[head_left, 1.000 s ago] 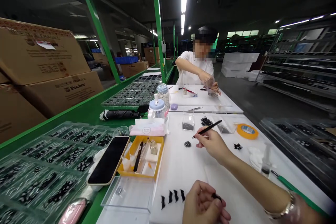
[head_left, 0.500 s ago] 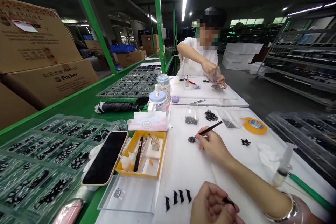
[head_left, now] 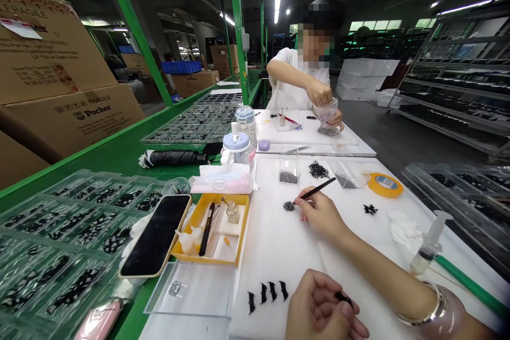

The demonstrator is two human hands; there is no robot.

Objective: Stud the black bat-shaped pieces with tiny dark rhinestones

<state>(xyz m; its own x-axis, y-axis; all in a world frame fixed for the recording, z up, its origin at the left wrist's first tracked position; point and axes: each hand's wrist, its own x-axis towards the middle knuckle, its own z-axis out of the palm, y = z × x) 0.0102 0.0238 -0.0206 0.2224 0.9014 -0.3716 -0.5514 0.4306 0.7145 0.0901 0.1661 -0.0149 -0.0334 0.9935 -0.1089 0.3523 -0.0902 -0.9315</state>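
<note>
My right hand (head_left: pixel 321 215) pinches slim black tweezers (head_left: pixel 321 187), the tip down at a small pile of tiny grey-black pieces (head_left: pixel 288 206) on the white work surface (head_left: pixel 279 244). Lower in the view, my left hand (head_left: pixel 313 305) is curled, holding a small black part (head_left: pixel 342 297) between thumb and fingers; much of that part is hidden. To its left, several small black curved pieces (head_left: pixel 272 291) lie in a row. Beyond the right hand are a heap of thin black pieces (head_left: pixel 319 169) and a clear box (head_left: pixel 289 170) with tiny parts.
At left stand a yellow tray (head_left: pixel 243 223), a phone (head_left: pixel 157 236), a clear lid (head_left: pixel 191 289) and compartment trays (head_left: pixel 87 218). Yellow tape (head_left: pixel 384 185), a syringe (head_left: pixel 430 244) and tissue (head_left: pixel 402 226) lie at right. A person (head_left: pixel 297 79) works opposite, one hand over a clear container (head_left: pixel 327 114).
The view has shifted slightly, moving the scene a little up and left. Both my hands keep their grips, with the tweezers tip still at the pile. The person opposite has lifted one hand a little.
</note>
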